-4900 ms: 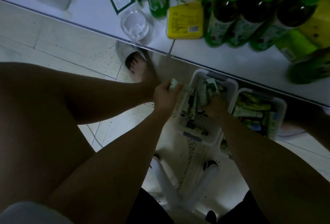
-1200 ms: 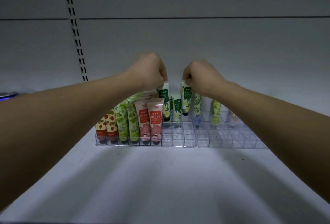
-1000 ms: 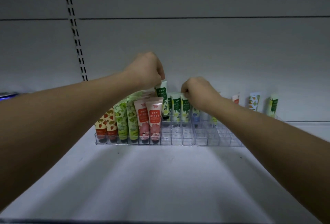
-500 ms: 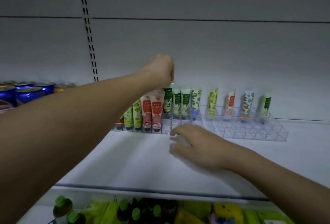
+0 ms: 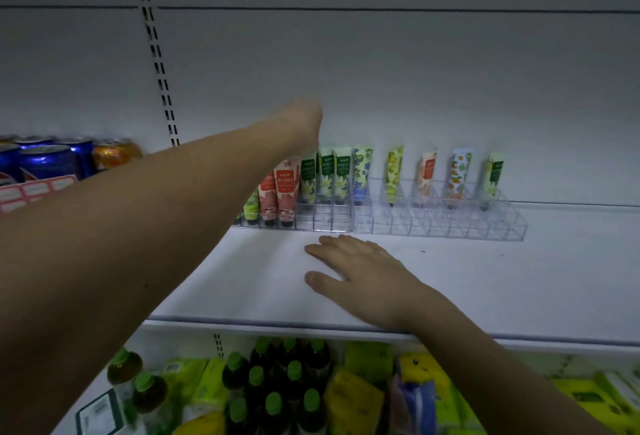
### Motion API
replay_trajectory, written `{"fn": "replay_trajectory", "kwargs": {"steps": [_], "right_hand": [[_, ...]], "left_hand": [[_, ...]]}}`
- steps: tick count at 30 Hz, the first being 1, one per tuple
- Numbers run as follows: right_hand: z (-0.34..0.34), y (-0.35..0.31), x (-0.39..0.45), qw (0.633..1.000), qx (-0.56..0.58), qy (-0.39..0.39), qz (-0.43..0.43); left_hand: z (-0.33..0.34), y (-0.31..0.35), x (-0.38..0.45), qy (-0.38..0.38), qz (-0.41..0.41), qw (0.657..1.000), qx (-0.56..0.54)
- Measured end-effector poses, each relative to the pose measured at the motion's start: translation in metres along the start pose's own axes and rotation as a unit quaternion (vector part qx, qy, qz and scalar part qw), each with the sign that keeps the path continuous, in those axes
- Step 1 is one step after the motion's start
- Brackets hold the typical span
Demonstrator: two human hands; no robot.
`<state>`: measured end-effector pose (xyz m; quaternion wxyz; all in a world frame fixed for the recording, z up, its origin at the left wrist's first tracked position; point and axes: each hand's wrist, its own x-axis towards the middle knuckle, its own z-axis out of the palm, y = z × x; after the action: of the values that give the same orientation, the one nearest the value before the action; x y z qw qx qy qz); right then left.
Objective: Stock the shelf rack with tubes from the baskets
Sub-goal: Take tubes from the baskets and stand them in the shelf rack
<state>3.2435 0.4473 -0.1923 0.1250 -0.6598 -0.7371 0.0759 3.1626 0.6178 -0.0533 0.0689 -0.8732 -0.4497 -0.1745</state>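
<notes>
A clear plastic rack (image 5: 433, 223) stands at the back of the white shelf (image 5: 519, 289). Pink, red and green tubes fill its left end, and single tubes (image 5: 459, 174) stand spaced along its back row to the right. My left hand (image 5: 303, 122) is stretched out over the rack, and its fingers reach down to the top of a green tube (image 5: 308, 176) that stands level with its neighbours. Blur hides whether they pinch it. My right hand (image 5: 360, 270) lies flat on the shelf in front of the rack and holds nothing. No basket is in view.
Blue and orange cans (image 5: 52, 160) stand at the shelf's left, behind red price labels (image 5: 31, 192). On the shelf below are green-capped bottles (image 5: 277, 382) and yellow packets (image 5: 353, 396). A slotted upright (image 5: 156, 53) runs up the back panel.
My right hand let go of its tube in the rack, drew back and lay flat on the shelf. My left hand stays over the green tube. My view dropped slightly.
</notes>
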Motion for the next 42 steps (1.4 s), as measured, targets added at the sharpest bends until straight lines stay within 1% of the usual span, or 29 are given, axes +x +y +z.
{"fn": "replay_trajectory", "kwargs": {"steps": [5, 7, 9, 12, 14, 15, 16, 17, 18, 19, 20, 21, 22, 23, 24, 25, 26, 28, 29, 30, 33, 34, 36, 38, 39, 40, 42], "right_hand": [[-0.001, 0.0, 0.0, 1.0, 0.006, 0.007, -0.001], [0.0, 0.0, 0.001, 1.0, 0.017, 0.017, 0.0], [0.001, -0.002, 0.0, 0.999, 0.038, 0.026, -0.003], [0.001, -0.006, -0.008, 0.995, 0.085, 0.043, 0.001], [0.0, -0.014, -0.019, 0.989, 0.116, 0.092, 0.015], [0.001, -0.022, -0.025, 0.982, 0.125, 0.141, 0.017], [0.004, -0.033, -0.032, 0.968, 0.143, 0.207, 0.011], [0.009, -0.047, -0.04, 0.942, 0.18, 0.284, -0.006], [0.017, -0.062, -0.048, 0.905, 0.234, 0.353, -0.03], [0.03, -0.078, -0.058, 0.868, 0.289, 0.401, -0.053], [0.048, -0.093, -0.068, 0.841, 0.327, 0.425, -0.071], [0.071, -0.106, -0.077, 0.829, 0.352, 0.426, -0.08], [0.097, -0.115, -0.086, 0.832, 0.374, 0.404, -0.076], [0.126, -0.12, -0.094, 0.842, 0.399, 0.359, -0.051], [0.155, -0.12, -0.101, 0.855, 0.424, 0.298, -0.011], [0.184, -0.117, -0.106, 0.87, 0.44, 0.222, 0.037], [0.214, -0.11, -0.112, 0.882, 0.444, 0.134, 0.081], [0.271, -0.091, -0.125, 0.897, 0.419, -0.038, 0.138], [0.297, -0.081, -0.134, 0.896, 0.403, -0.103, 0.153], [0.319, -0.071, -0.141, 0.892, 0.391, -0.152, 0.167], [0.369, -0.052, -0.162, 0.872, 0.335, -0.275, 0.228], [0.38, -0.048, -0.168, 0.86, 0.321, -0.32, 0.233], [0.393, -0.045, -0.176, 0.842, 0.298, -0.383, 0.237], [0.407, -0.041, -0.179, 0.832, 0.274, -0.418, 0.241], [0.414, -0.042, -0.181, 0.829, 0.266, -0.427, 0.246], [0.422, -0.042, -0.184, 0.826, 0.257, -0.435, 0.251], [0.43, -0.042, -0.182, 0.815, 0.27, -0.431, 0.279]], "left_hand": [[-0.003, 0.007, -0.014, -0.011, 0.032, 0.999, 0.025], [-0.006, 0.01, -0.032, 0.014, 0.054, 0.998, 0.039], [-0.008, 0.013, -0.061, 0.052, 0.077, 0.996, 0.003], [-0.002, 0.012, -0.121, 0.089, 0.078, 0.991, -0.056], [0.001, 0.004, -0.167, 0.089, 0.073, 0.991, -0.07], [0.001, -0.001, -0.19, 0.087, 0.068, 0.99, -0.088], [0.001, -0.006, -0.214, 0.09, 0.061, 0.988, -0.113], [0.001, -0.011, -0.237, 0.104, 0.054, 0.983, -0.142], [0.004, -0.017, -0.258, 0.127, 0.045, 0.975, -0.174], [0.01, -0.023, -0.277, 0.149, 0.031, 0.966, -0.207], [0.02, -0.029, -0.297, 0.158, 0.015, 0.96, -0.232], [0.034, -0.036, -0.316, 0.151, -0.001, 0.958, -0.245], [0.05, -0.044, -0.335, 0.121, -0.016, 0.962, -0.244], [0.068, -0.052, -0.353, 0.066, -0.031, 0.97, -0.23], [0.086, -0.06, -0.368, -0.01, -0.043, 0.977, -0.211], [0.104, -0.069, -0.38, -0.095, -0.055, 0.974, -0.197], [0.123, -0.081, -0.391, -0.181, -0.075, 0.96, -0.199], [0.162, -0.101, -0.411, -0.338, -0.114, 0.909, -0.214], [0.182, -0.107, -0.419, -0.394, -0.123, 0.886, -0.213], [0.204, -0.111, -0.428, -0.433, -0.135, 0.865, -0.214], [0.263, -0.105, -0.442, -0.522, -0.164, 0.805, -0.231], [0.28, -0.1, -0.445, -0.544, -0.182, 0.783, -0.242], [0.31, -0.093, -0.451, -0.549, -0.236, 0.756, -0.265], [0.339, -0.087, -0.463, -0.531, -0.297, 0.737, -0.295], [0.35, -0.083, -0.472, -0.524, -0.322, 0.732, -0.293], [0.364, -0.08, -0.483, -0.514, -0.338, 0.733, -0.289], [0.388, -0.073, -0.502, -0.528, -0.349, 0.726, -0.27]]}}
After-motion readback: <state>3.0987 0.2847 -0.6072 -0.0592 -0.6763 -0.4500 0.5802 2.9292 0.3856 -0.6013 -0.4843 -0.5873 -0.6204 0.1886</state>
